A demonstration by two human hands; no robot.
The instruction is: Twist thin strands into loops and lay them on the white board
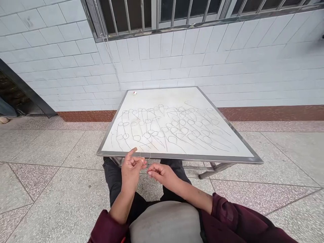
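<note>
Just over the near edge of the table, my left hand [132, 167] pinches a thin wire loop [150, 154] between thumb and finger. The loop's ring stands up above the fingertips. Close by on the right, my right hand [162, 172] has its thumb and fingers pressed together; it seems to be at the wire's tail, but what lies between the fingertips is too fine to make out. On the white tabletop [162, 96] lie several wire pieces [172, 139], each with a round loop and a long thin tail, spread in rough rows and partly overlapping.
The table has a metal rim [182, 156] and metal legs [215, 169]. A small white and red object [135, 93] sits near its far left corner. Behind stands a white tiled wall [157, 67] with a barred window [162, 15]. My legs [112, 182] are at the table's near edge.
</note>
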